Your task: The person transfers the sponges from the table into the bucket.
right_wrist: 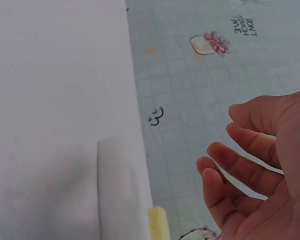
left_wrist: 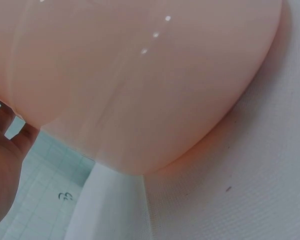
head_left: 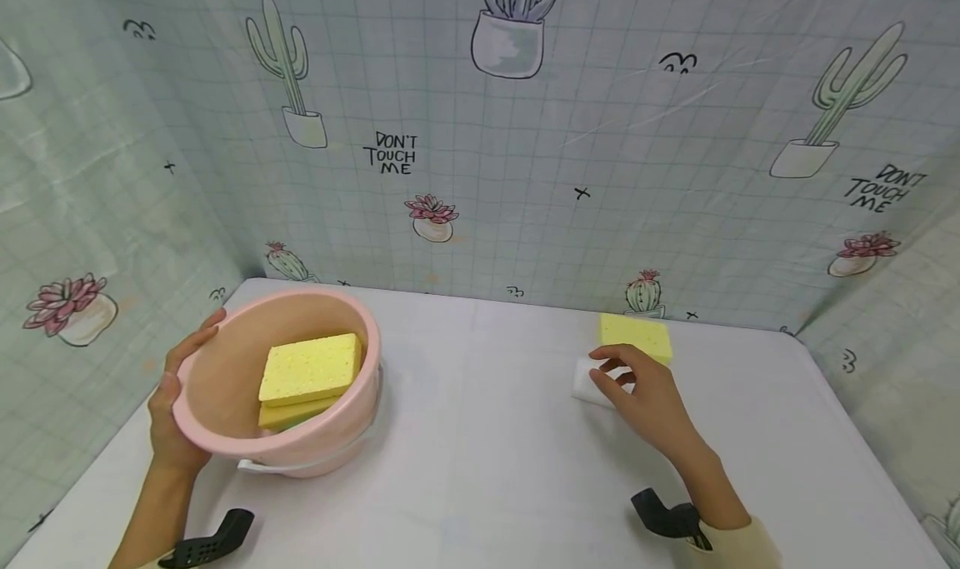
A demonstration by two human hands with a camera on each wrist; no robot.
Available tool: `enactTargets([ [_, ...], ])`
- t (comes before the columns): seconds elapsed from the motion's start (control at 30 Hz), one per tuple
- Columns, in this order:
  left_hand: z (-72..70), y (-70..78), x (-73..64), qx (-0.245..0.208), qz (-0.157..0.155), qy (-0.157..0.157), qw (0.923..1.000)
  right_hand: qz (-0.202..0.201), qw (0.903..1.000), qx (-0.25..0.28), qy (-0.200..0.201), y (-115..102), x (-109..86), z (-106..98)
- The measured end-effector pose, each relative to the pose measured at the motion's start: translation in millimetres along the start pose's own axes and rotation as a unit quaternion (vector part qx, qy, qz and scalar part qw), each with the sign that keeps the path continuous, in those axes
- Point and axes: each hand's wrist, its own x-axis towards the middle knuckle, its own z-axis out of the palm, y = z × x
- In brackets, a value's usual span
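At the left of the head view stands a pink bucket [head_left: 206,386] with a white handle. My left hand [head_left: 174,415] grips its left side at the rim; in the left wrist view the fingers [left_wrist: 27,137] reach round the edge of its wall. Yellow sponges [head_left: 311,367] lie stacked inside the bucket, with a bit of green beneath. My right hand [head_left: 641,398] hovers with bent fingers and a gap between thumb and index finger, holding nothing. Below it lies a white block [head_left: 588,383], partly hidden by the hand. Just behind the block is another yellow sponge [head_left: 636,334].
Both hands are over a white table [head_left: 480,452]. A cactus-print cloth [head_left: 517,177] hangs behind it and along both sides. Each wrist wears a black camera mount, one at the left wrist [head_left: 210,542] and one at the right wrist [head_left: 667,516].
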Motion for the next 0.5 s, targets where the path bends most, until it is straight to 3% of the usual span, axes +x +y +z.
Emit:
enactTargets([
  [0.2, 0.5, 1.1, 0.3, -0.004, -0.006, 0.007, 0.9999, 0.029, 0.9994, -0.017, -0.008, 16.3, -7.1, -2.5],
  [0.5, 1.8, 0.3, -0.2, -0.007, -0.007, 0.006, 0.9999, 0.118, 0.9908, -0.060, -0.027, 42.3, -15.7, -8.4],
])
